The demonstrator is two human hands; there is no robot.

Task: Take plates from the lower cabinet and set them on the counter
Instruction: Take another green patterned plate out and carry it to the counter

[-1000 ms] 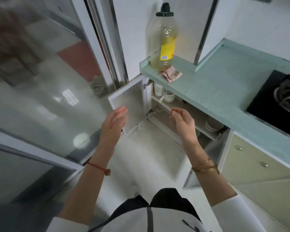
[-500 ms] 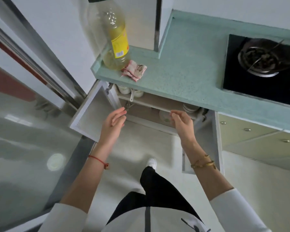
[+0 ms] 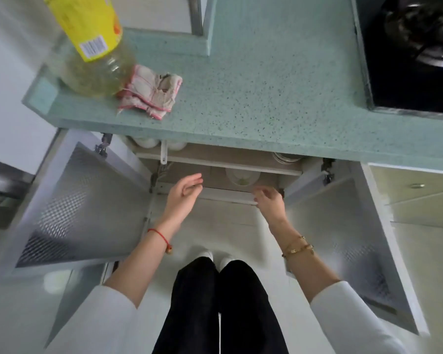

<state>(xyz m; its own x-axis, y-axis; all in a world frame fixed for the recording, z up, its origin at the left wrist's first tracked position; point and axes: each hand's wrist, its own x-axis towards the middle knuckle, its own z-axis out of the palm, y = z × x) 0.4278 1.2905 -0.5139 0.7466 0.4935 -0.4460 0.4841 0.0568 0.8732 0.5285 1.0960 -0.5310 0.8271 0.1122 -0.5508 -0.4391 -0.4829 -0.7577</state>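
White plates (image 3: 285,157) sit shelved at twelve o'clock of the right hand (image 3: 270,203); it and the left hand (image 3: 183,192) reach, loose-fingered, empty. Next, I'd judge: grip the stack, lift to counter (image 3: 266,98)

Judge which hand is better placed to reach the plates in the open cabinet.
Probably the right hand: it hovers empty just below the stacked plates at the right end of the shelf. The left hand, also empty, is farther off to their left.
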